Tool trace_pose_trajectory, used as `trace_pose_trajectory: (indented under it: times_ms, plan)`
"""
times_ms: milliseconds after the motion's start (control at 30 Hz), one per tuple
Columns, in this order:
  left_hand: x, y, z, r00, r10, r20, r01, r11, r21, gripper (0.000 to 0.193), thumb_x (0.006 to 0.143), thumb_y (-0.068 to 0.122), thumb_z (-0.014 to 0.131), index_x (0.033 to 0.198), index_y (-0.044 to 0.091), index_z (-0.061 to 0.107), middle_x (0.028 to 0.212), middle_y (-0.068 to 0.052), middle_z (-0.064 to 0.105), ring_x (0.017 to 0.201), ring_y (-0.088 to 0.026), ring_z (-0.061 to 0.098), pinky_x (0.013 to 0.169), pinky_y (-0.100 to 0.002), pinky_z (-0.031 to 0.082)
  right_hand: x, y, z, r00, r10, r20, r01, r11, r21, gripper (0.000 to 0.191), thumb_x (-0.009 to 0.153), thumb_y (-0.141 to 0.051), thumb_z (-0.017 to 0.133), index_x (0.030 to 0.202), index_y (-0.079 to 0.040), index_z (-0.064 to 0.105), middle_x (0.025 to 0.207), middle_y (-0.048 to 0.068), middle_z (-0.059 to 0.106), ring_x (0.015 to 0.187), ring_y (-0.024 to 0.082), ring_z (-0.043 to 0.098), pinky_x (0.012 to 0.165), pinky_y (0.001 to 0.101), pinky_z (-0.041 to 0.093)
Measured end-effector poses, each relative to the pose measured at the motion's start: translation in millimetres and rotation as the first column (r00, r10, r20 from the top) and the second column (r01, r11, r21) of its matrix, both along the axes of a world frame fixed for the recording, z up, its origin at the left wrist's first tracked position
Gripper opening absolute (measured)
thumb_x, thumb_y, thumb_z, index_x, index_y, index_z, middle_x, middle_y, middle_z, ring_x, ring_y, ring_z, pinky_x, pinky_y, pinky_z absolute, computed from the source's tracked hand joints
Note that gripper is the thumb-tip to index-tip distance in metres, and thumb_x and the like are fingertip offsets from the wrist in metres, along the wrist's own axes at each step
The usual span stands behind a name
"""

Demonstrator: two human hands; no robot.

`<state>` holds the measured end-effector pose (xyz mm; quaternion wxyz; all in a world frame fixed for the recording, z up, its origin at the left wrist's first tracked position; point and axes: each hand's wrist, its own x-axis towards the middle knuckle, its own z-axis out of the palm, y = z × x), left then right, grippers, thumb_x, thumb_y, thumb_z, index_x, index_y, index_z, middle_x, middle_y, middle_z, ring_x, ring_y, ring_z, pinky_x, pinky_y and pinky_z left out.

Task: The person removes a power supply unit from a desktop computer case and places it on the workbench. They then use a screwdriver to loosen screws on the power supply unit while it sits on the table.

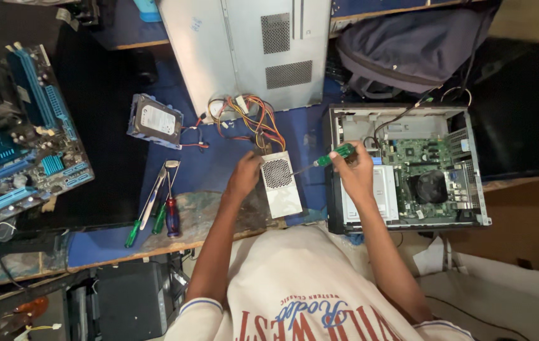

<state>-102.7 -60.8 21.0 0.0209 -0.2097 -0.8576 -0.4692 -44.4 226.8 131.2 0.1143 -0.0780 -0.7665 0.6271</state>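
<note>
Right hand (356, 172) grips green screwdriver (321, 161) pointing left at power supply (281, 183), left hand (244, 173) steadying it

A blue-covered workbench (219, 167) with a worn wooden edge, dimly lit.

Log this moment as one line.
left hand: steadies power supply | right hand: holds green screwdriver, tip at power supply | open computer case beside

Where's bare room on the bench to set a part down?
Free: blue mat between the hard drive and the power supply; dark patch between motherboard and drive. Crowded: wire bundle above the supply, spare screwdrivers, left hand on the supply, right hand with green screwdriver by the open case.
</note>
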Motion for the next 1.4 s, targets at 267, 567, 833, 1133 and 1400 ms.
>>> trace_pose_trajectory:
  times_ms: [267, 567, 833, 1133, 1400]
  plan:
    - [-16, -2, -11, 0.982, -0.137, -0.130, 0.112, 0.976, -0.185, 0.029, 0.077, -0.013, 0.054, 0.104, -0.004, 0.057, 0.110, -0.027, 0.059, 0.107, -0.049, 0.058, 0.091, -0.052, 0.047, 0, 1, 4, 1.000, 0.022, -0.007, -0.022, 1.000, -0.003, 0.024, 0.095, -0.013, 0.075, 0.110, -0.002, 0.059, 0.091, 0.002, 0.066, 0.074, 0.007, 0.061, 0.065, 0.0226, 0.051]
    - [-8, 28, -11, 0.883, 0.035, 0.468, -0.296, 0.815, 0.498, 0.004, 0.101, 0.003, 0.065, 0.101, 0.000, 0.064, 0.094, -0.019, 0.069, 0.080, -0.030, 0.071, 0.078, -0.043, 0.054, -2, -2, 12, 0.996, 0.044, -0.071, -0.056, 0.985, -0.164, 0.011, 0.101, -0.014, 0.062, 0.100, -0.004, 0.060, 0.087, 0.005, 0.070, 0.080, 0.013, 0.069, 0.076, 0.0263, 0.056]
    - [50, 84, -7, 0.775, -0.209, 0.596, -0.324, 0.678, 0.660, 0.021, 0.111, 0.024, 0.051, 0.104, 0.007, 0.058, 0.090, -0.004, 0.061, 0.078, -0.013, 0.059, 0.071, -0.031, 0.049, 0, -64, 4, 0.976, 0.218, 0.023, -0.218, 0.976, 0.020, 0.013, 0.098, -0.012, 0.066, 0.097, 0.000, 0.064, 0.088, 0.003, 0.059, 0.082, 0.013, 0.058, 0.075, 0.0262, 0.049]
    - [69, 67, 34, 0.519, -0.500, 0.693, -0.553, 0.422, 0.718, 0.018, 0.104, 0.018, 0.048, 0.111, 0.011, 0.063, 0.067, -0.002, 0.054, 0.042, -0.007, 0.040, 0.038, -0.024, 0.026, 4, -66, -25, 0.941, 0.329, 0.076, -0.314, 0.935, -0.162, 0.017, 0.104, -0.014, 0.057, 0.102, 0.000, 0.067, 0.095, 0.001, 0.068, 0.085, 0.007, 0.059, 0.078, 0.0225, 0.050]
    - [70, 65, 43, 0.525, -0.484, 0.700, -0.573, 0.407, 0.711, 0.014, 0.104, 0.016, 0.050, 0.108, 0.007, 0.060, 0.062, -0.004, 0.055, 0.040, -0.008, 0.040, 0.037, -0.024, 0.026, 2, -63, -14, 0.911, 0.412, 0.031, -0.406, 0.881, 0.244, 0.018, 0.083, 0.005, 0.070, 0.100, 0.004, 0.068, 0.095, 0.010, 0.070, 0.082, 0.015, 0.070, 0.074, 0.0282, 0.056]
